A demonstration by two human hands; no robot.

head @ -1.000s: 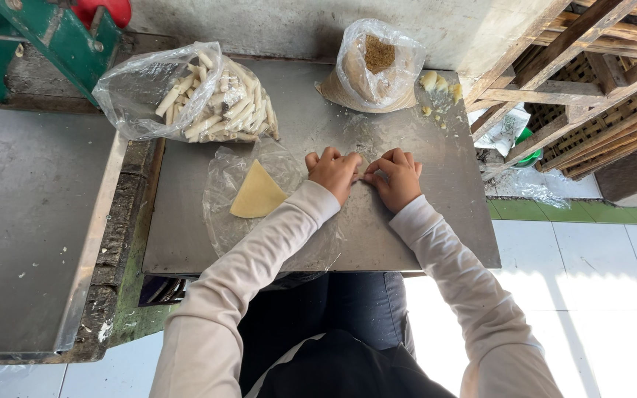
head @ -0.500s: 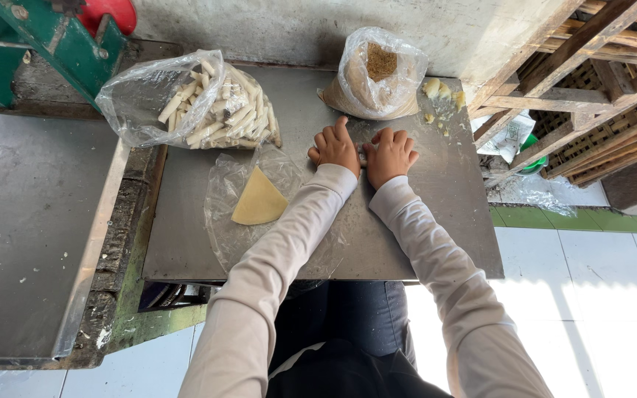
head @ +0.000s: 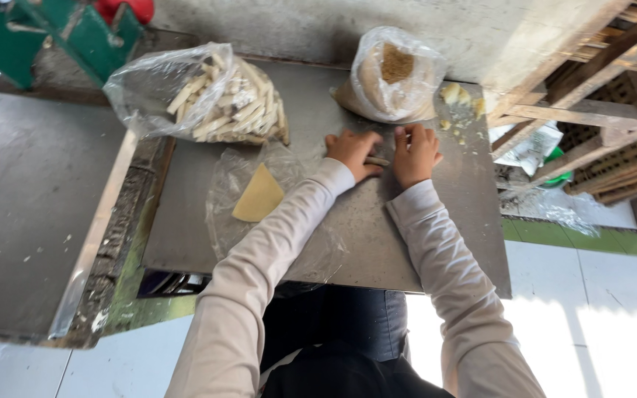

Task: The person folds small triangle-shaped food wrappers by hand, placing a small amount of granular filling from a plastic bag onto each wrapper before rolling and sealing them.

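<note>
My left hand (head: 353,152) and my right hand (head: 415,153) lie palms down, side by side, on a metal table (head: 377,243). A thin pale roll of dough (head: 377,161) shows between them and runs under both palms. To the left, a yellow triangular sheet of dough (head: 259,195) rests on a clear plastic sheet (head: 237,221). Just beyond my hands stands a clear bag of brown filling (head: 394,77).
A clear bag with several finished pale rolls (head: 219,103) sits at the table's far left. Dough scraps (head: 455,96) lie at the far right corner. A second grey table (head: 31,221) stands on the left, a green machine (head: 60,33) behind it, wooden racks (head: 606,96) on the right.
Both hands have slid away from me across the table toward the filling bag, rolling the dough piece beneath them. The yellow sheet has stayed where it was.
</note>
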